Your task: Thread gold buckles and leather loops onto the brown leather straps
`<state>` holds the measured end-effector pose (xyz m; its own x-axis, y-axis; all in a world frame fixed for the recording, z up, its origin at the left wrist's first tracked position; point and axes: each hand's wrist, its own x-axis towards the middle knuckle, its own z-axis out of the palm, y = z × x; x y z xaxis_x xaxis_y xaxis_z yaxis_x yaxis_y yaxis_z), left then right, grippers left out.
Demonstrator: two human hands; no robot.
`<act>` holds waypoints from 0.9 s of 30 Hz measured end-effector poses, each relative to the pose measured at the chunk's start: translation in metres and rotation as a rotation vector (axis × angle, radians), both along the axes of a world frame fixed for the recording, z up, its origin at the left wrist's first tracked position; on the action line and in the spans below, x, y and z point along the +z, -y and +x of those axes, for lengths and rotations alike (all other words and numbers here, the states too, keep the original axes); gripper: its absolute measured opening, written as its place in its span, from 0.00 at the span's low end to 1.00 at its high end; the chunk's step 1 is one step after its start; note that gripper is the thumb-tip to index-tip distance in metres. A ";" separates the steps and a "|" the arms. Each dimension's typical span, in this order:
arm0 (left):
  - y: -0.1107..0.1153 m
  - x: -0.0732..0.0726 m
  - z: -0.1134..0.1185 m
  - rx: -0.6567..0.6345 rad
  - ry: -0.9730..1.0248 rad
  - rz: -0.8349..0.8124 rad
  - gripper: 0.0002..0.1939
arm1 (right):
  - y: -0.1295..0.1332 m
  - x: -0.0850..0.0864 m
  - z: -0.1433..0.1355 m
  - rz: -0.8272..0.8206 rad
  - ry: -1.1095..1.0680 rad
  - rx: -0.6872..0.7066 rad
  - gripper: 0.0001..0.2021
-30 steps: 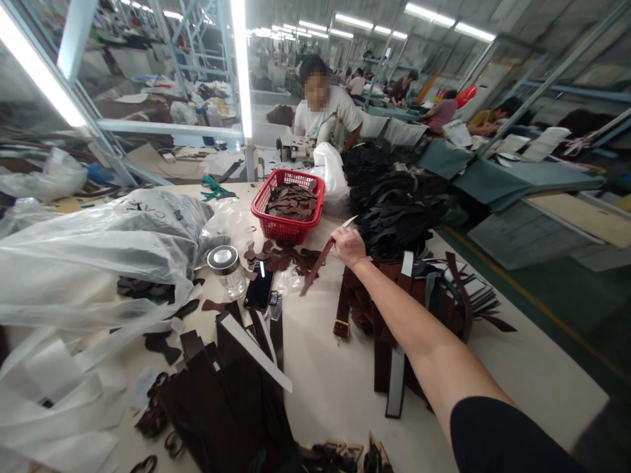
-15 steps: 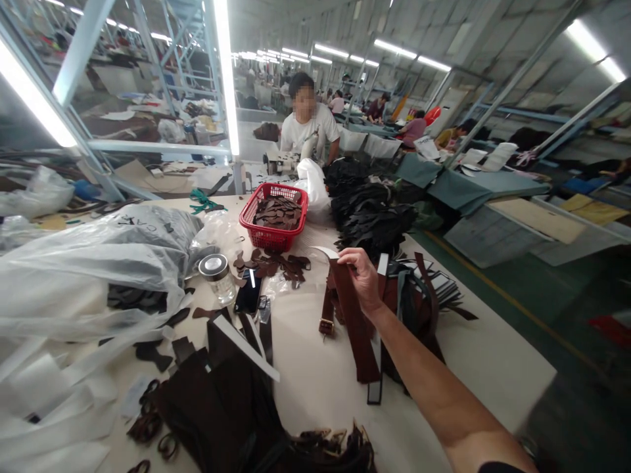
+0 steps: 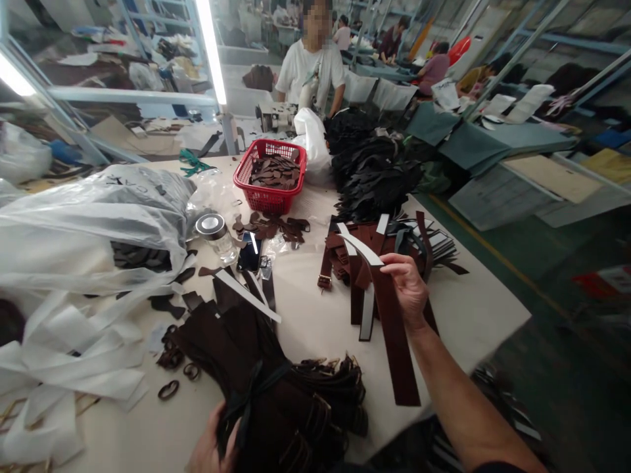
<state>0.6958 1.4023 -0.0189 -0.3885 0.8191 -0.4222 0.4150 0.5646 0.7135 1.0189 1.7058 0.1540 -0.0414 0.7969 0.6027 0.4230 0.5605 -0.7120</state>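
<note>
My right hand (image 3: pixel 407 286) pinches the upper end of a wide brown leather strap (image 3: pixel 394 341), whose pale end strip (image 3: pixel 362 248) curls away to the left. The strap hangs over the table's right part, in front of a pile of brown straps (image 3: pixel 340 263) with a buckle. At the bottom edge, my left hand (image 3: pixel 214 440) is partly cut off, its fingers curled against a dark brown strap bundle (image 3: pixel 231 348) tied with a black band. Buckles show at the bundle's right end.
A red basket (image 3: pixel 270 197) of brown pieces stands at the back, near a glass jar (image 3: pixel 217 240) and a phone (image 3: pixel 250 253). Plastic-covered goods (image 3: pixel 89 223) lie left, black pieces (image 3: pixel 369 171) back right. A person (image 3: pixel 313 72) is across the table.
My right hand has moved right and toward me with the strap, which now hangs apart from the pile. My left hand has come into view at the dark bundle. The view has tilted down.
</note>
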 end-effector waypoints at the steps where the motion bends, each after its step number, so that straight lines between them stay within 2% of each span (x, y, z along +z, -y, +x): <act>1: 0.000 0.000 0.000 -0.005 -0.009 -0.010 0.32 | 0.003 -0.001 0.005 -0.003 -0.003 -0.015 0.04; 5: 0.000 0.001 0.001 -0.014 -0.027 -0.013 0.33 | 0.012 -0.009 0.018 -0.031 -0.002 -0.033 0.03; 10: 0.000 0.004 0.001 -0.004 -0.046 0.028 0.31 | 0.018 -0.019 0.020 -0.043 0.059 -0.043 0.06; 17: 0.004 -0.002 -0.002 -0.020 -0.039 0.017 0.32 | 0.013 -0.008 0.008 0.123 0.307 -0.051 0.10; 20: 0.005 -0.005 -0.002 -0.016 -0.029 0.009 0.34 | -0.003 -0.003 -0.005 0.176 0.288 -0.029 0.10; 23: 0.002 0.001 0.001 0.010 -0.021 -0.005 0.34 | -0.033 -0.004 -0.023 0.197 0.308 0.019 0.10; 27: -0.004 0.014 0.005 0.032 -0.013 -0.012 0.33 | -0.068 -0.017 -0.041 0.067 0.467 0.125 0.19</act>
<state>0.7008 1.4065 -0.0051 -0.4200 0.8013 -0.4261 0.4060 0.5858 0.7014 0.9774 1.7742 0.1371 -0.4129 0.7286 0.5466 0.6149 0.6657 -0.4228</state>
